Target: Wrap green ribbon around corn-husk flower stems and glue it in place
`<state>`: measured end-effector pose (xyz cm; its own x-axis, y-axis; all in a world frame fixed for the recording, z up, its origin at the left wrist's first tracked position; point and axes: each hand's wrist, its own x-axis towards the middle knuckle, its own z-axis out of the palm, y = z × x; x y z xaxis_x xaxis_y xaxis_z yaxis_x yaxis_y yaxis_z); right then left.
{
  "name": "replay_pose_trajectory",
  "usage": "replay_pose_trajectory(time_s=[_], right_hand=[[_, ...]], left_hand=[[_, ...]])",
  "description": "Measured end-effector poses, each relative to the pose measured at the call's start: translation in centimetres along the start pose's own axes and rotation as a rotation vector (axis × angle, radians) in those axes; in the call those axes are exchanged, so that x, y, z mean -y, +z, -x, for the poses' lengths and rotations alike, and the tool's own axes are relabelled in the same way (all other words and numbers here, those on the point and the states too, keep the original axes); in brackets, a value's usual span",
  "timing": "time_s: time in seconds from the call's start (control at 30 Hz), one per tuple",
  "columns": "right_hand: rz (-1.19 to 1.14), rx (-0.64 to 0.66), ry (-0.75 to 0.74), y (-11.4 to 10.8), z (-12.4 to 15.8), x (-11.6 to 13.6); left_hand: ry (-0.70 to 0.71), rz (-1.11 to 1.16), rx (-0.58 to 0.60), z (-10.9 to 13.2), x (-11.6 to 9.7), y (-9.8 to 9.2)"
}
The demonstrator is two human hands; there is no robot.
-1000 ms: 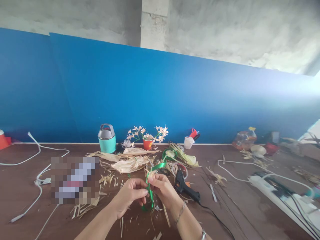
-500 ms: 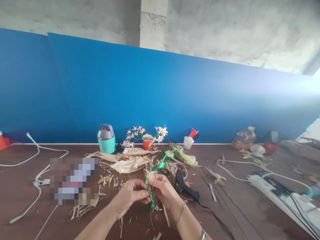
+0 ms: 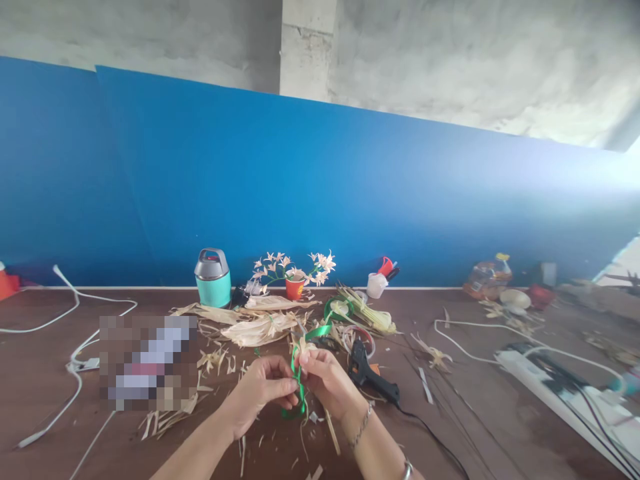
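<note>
My left hand (image 3: 263,390) and my right hand (image 3: 327,381) meet low in the middle of the view, fingers pinched together. Between them runs a green ribbon (image 3: 301,390) that loops down below my fingers and trails up to a green ribbon roll (image 3: 338,307). My right hand also pinches a small pale husk flower (image 3: 303,347) at its fingertips. A thin dry stem (image 3: 332,423) sticks out under my right hand. Straw scraps lie on the brown table (image 3: 480,427) under both hands.
A black glue gun (image 3: 367,372) lies just right of my right hand, its cord running off low right. Dried husks (image 3: 260,327), a teal jar (image 3: 213,277), a red cup of husk flowers (image 3: 295,288), white cables (image 3: 75,347) and a power strip (image 3: 565,400) surround the spot.
My hands stay together; the fingers have shifted slightly along the ribbon, and the loop under them sits a little more to the left.
</note>
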<state>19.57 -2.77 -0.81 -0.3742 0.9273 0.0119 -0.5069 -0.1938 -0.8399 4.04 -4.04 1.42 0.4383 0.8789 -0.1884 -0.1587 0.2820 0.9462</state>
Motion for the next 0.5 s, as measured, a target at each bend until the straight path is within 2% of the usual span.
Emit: replay_pose_trajectory(time_s=[0.17, 0.37, 0.5], right_hand=[[0.005, 0.013, 0.005, -0.24, -0.03, -0.1], [0.023, 0.008, 0.039, -0.33, 0.02, -0.17], [0.011, 0.019, 0.074, 0.0, 0.18, 0.07]], left_hand=[[-0.029, 0.022, 0.018, -0.08, 0.04, -0.41], [-0.069, 0.026, -0.039, -0.32, 0.42, -1.0], [-0.127, 0.101, 0.047, -0.14, 0.16, -0.8]])
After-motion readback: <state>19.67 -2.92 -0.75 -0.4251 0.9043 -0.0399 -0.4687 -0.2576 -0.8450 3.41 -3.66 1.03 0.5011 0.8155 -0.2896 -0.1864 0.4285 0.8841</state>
